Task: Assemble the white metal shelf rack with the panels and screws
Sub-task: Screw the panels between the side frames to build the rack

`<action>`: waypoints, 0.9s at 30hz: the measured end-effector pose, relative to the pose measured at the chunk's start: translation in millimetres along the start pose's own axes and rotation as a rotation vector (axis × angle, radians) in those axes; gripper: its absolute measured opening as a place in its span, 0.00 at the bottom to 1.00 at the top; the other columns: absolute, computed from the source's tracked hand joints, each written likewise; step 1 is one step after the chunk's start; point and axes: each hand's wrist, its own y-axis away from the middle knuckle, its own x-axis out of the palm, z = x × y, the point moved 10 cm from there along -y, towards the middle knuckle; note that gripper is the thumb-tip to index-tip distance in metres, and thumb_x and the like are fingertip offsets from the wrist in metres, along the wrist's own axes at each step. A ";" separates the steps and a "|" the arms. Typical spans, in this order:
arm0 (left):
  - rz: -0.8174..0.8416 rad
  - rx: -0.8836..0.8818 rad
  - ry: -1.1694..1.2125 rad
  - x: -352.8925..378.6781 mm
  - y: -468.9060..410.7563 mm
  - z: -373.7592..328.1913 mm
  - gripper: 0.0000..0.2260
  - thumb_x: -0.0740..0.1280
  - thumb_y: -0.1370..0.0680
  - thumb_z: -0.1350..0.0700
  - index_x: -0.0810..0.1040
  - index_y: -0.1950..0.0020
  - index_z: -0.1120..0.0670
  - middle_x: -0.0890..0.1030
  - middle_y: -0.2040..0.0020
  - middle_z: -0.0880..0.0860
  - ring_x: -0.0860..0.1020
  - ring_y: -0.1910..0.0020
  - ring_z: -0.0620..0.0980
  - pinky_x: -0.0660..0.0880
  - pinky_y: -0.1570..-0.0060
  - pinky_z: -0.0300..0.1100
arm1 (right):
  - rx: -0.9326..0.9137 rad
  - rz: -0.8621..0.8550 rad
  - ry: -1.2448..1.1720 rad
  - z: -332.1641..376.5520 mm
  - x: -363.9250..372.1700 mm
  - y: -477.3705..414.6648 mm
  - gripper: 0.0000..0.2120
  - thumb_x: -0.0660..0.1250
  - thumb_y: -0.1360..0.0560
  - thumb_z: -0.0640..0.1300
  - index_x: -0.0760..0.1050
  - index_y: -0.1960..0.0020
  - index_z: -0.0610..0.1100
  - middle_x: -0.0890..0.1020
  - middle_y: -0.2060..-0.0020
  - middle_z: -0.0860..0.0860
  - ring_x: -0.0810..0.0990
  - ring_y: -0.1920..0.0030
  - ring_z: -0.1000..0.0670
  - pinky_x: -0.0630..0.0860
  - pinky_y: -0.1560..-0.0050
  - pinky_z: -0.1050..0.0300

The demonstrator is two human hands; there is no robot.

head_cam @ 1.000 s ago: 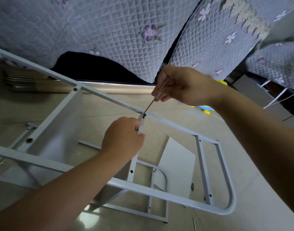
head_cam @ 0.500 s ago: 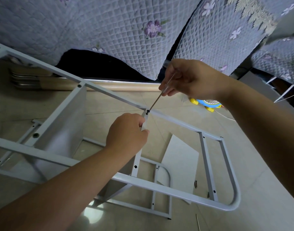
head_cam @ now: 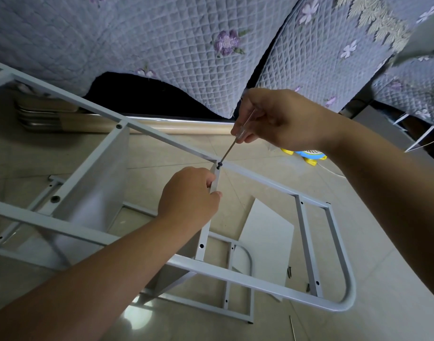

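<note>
Your right hand (head_cam: 282, 119) pinches screwdriver (head_cam: 229, 151), tip in screw (head_cam: 219, 165) just above left hand (head_cam: 189, 193), which grips panel (head_cam: 203, 238). Turn with shaft square; press panel firm against rail (head_cam: 162, 137).

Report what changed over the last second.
Nothing taken or released. The right hand still pinches the screwdriver, tip on the black screw; the left hand still grips the panel edge. Hands and rack frame shift together, so only the view moved.
</note>
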 end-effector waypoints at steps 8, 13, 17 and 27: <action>-0.033 0.025 -0.003 -3.5 0.7 -3.1 0.07 0.67 0.25 0.54 0.69 0.58 0.51 0.80 0.52 0.56 0.79 0.54 0.53 0.62 0.66 0.28 | 0.075 -0.024 -0.058 -16.8 -4.2 3.2 0.15 0.55 0.24 0.26 0.68 0.59 0.45 0.82 0.57 0.48 0.83 0.56 0.52 0.80 0.52 0.58; -0.017 0.023 -0.015 -0.7 -1.1 -2.6 0.07 0.67 0.24 0.53 0.69 0.56 0.51 0.76 0.55 0.50 0.78 0.55 0.50 0.65 0.66 0.31 | 0.045 -0.069 0.080 -5.6 -3.1 -2.6 0.14 0.57 0.24 0.29 0.66 0.60 0.46 0.82 0.61 0.47 0.83 0.59 0.51 0.80 0.56 0.58; -0.011 0.035 -0.005 0.2 -0.4 -3.1 0.05 0.66 0.24 0.54 0.78 0.51 0.54 0.80 0.51 0.54 0.78 0.56 0.49 0.66 0.63 0.32 | 0.072 -0.098 0.185 3.2 -2.3 -11.8 0.13 0.60 0.24 0.35 0.65 0.64 0.47 0.81 0.66 0.48 0.82 0.69 0.54 0.78 0.65 0.64; -0.010 0.032 -0.008 -1.0 -0.3 -2.9 0.06 0.66 0.24 0.54 0.79 0.50 0.55 0.80 0.48 0.54 0.78 0.55 0.49 0.66 0.64 0.31 | 0.170 -0.286 0.544 -2.7 -22.4 -18.1 0.20 0.62 0.24 0.48 0.63 0.71 0.41 0.77 0.70 0.43 0.78 0.67 0.46 0.66 0.68 0.59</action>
